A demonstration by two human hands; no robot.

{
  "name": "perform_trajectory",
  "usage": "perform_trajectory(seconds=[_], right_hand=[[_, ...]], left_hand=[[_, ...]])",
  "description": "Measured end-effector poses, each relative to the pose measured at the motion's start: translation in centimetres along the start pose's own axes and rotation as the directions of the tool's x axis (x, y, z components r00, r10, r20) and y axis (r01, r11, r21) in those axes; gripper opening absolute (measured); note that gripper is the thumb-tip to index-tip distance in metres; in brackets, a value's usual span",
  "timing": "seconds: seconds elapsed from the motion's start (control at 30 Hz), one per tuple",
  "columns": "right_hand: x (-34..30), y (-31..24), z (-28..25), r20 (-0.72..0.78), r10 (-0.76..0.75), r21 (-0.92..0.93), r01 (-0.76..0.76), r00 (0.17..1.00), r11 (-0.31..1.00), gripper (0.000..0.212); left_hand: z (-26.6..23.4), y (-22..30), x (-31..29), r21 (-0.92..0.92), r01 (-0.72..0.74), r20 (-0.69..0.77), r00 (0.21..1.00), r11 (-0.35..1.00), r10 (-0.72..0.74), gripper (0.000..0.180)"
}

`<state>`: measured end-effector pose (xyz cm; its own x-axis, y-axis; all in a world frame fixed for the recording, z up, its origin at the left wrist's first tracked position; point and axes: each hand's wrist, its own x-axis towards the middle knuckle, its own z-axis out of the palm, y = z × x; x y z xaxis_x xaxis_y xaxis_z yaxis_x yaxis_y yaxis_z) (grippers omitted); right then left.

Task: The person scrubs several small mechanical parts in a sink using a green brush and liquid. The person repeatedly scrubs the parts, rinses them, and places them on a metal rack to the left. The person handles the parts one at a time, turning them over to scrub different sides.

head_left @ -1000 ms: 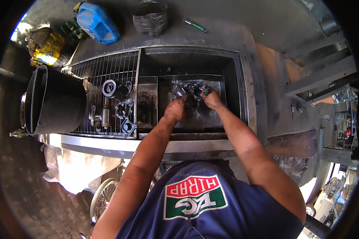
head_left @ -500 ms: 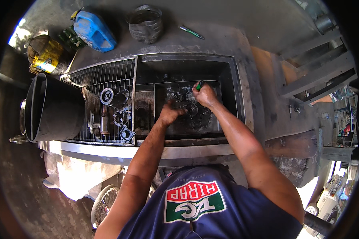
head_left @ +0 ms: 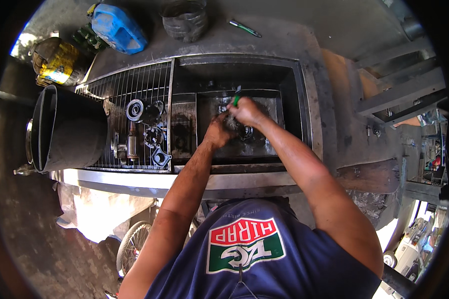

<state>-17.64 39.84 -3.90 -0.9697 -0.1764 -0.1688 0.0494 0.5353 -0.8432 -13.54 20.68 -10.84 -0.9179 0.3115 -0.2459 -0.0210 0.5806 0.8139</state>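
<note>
Over the dark washing basin [head_left: 290, 119], my right hand [head_left: 248, 111] is closed around a green-handled brush [head_left: 236, 99], its handle pointing up and away. The brush's working end is down by my left hand and is blurred. My left hand [head_left: 218, 132] is low in the basin, its fingers curled around something dark that I cannot make out. Beside the two hands a small round metal part [head_left: 246, 132] shows at the basin's wet bottom; part of it is hidden.
Left of the basin a wire rack [head_left: 105, 89] carries a pulley-like wheel [head_left: 134, 109], a motor armature [head_left: 131, 141] and a metal bracket [head_left: 160, 157]. A black bucket [head_left: 75, 129] lies sideways there. Behind stand a blue jug [head_left: 117, 29], a cut plastic container [head_left: 184, 22] and a pen-like object [head_left: 245, 28].
My right hand with the brush has moved left and slightly down toward my left hand. The left hand has shifted a little right, and its fingers have curled in. The splashing has lessened.
</note>
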Motion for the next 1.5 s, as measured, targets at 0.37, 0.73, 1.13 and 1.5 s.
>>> perform_trajectory(seconds=[0.37,0.73,1.13,1.5], right_hand=[[0.7,2.4,0.9,-0.37,-0.011,-0.42,-0.157,0.929,0.894,0.043],[1.7,13.4,0.8,-0.239,0.215,-0.295,-0.281,0.947,0.913,0.027],[-1.9,1.7,1.7,-0.188,0.249,-0.055,-0.263,0.95,0.963,0.043],[-2.8,1.2,1.2,-0.325,0.194,-0.301,-0.296,0.925,0.906,0.05]], left_hand=[[-0.6,0.8,-0.3,0.109,0.107,0.003,0.994,0.988,-0.108,0.098],[-1.2,2.8,-1.4,0.226,0.089,0.103,0.988,0.97,-0.114,0.102],[-0.8,1.8,0.1,0.15,0.28,-0.004,0.959,0.948,-0.283,0.078],[-0.3,0.0,0.3,-0.095,0.297,0.047,0.955,0.95,-0.294,0.094]])
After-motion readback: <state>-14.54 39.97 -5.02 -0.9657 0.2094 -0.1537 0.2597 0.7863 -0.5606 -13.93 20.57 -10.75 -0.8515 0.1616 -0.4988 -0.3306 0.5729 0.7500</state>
